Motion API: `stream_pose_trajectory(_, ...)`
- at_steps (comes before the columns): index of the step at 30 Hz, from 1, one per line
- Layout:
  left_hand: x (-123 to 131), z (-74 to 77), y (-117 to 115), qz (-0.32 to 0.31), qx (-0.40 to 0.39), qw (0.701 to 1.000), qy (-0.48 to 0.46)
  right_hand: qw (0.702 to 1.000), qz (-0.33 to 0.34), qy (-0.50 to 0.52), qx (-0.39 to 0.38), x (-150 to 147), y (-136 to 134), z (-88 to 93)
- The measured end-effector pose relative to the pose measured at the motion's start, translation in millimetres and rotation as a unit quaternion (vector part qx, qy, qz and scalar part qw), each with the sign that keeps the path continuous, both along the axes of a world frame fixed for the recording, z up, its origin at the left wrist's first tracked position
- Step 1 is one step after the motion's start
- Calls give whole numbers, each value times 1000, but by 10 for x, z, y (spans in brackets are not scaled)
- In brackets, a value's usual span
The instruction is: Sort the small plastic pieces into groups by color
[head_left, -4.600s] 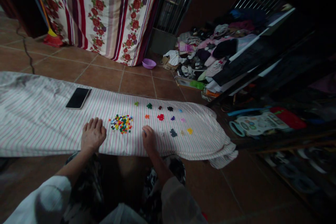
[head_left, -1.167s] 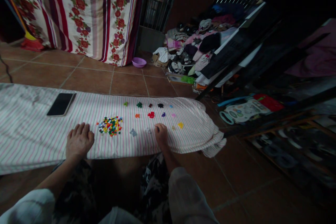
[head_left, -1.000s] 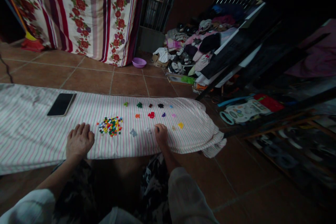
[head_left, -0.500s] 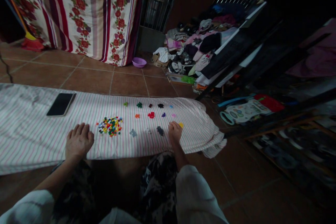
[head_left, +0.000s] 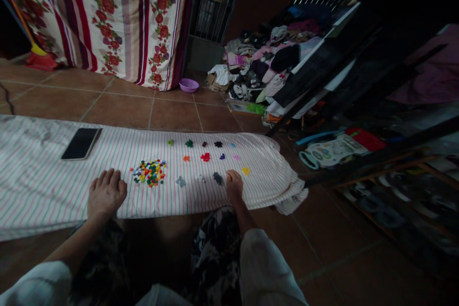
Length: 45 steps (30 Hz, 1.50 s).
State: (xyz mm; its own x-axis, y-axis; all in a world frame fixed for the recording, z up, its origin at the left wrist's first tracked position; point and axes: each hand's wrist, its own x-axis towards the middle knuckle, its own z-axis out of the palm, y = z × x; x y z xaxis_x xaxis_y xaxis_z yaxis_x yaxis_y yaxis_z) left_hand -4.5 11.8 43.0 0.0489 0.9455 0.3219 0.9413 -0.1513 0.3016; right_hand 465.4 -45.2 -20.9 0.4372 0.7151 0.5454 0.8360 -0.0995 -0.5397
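Note:
My left hand point(head_left: 106, 193) rests palm down on the striped cloth point(head_left: 43, 186), fingers stretched out, holding nothing. Just right of it lies a mixed heap of small coloured pieces point(head_left: 149, 172), like tiny building bricks. My right hand point(head_left: 234, 185) is closed, fingers pressed together, beside a dark grey cluster point(head_left: 217, 178); anything inside it is too small to see. A yellow cluster point(head_left: 245, 170) lies to its right. Further left are a white cluster point(head_left: 202, 179) and a light grey one point(head_left: 180, 181). Red pieces point(head_left: 205, 157) and dark green pieces point(head_left: 189, 143) sit in rows beyond.
A phone point(head_left: 81, 144) lies on the cloth at the left. Past the far edge, a purple basin point(head_left: 189, 85) stands on the tiled floor near a floral curtain point(head_left: 125, 19). Piled clothes point(head_left: 265, 62) and a dark rack fill the right side.
My right hand has moved a little left, away from the yellow cluster and towards the dark grey one, so the yellow pieces show fully. My left hand stays in place.

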Motion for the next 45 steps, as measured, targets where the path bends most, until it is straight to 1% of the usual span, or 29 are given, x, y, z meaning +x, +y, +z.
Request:
stream_pose_trajectory(8,-31,-88,23,1,38,998,51,1000,-3,-8,-8,-31,-6,38)
stream_pose_trajectory(11,-32,-97,24,-5,38,998,59,1000,0,-3,-11,-26,-10,48)
stream_pose_trajectory(17,-25,-96,33,9,27,998,55,1000,8,-12,-17,6,-3,43)
stream_pose_trajectory(21,-28,-108,38,8,29,998,55,999,22,-44,12,-16,-14,71)
stream_pose_trajectory(24,-30,-129,43,8,36,998,55,996,9,-72,47,-107,-56,145)
stream_pose_trajectory(26,-30,-139,46,8,42,998,55,994,7,-79,71,-209,-98,216)
stream_pose_trajectory(30,-28,-128,41,9,49,997,60,992,31,-64,102,-480,-181,356)
stream_pose_trajectory(33,-26,-106,35,2,44,997,61,991,58,-42,111,-722,-227,400)
stream_pose_trajectory(35,-25,-99,36,0,42,998,54,990,84,-29,108,-907,-255,383)
stream_pose_trajectory(38,-22,-106,45,7,42,998,36,986,134,-17,95,-1225,-299,310)
stream_pose_trajectory(42,-19,-121,54,8,40,999,29,976,212,3,54,-1661,-319,223)
stream_pose_trajectory(45,-18,-127,58,11,39,999,27,969,247,18,11,-1927,-250,215)
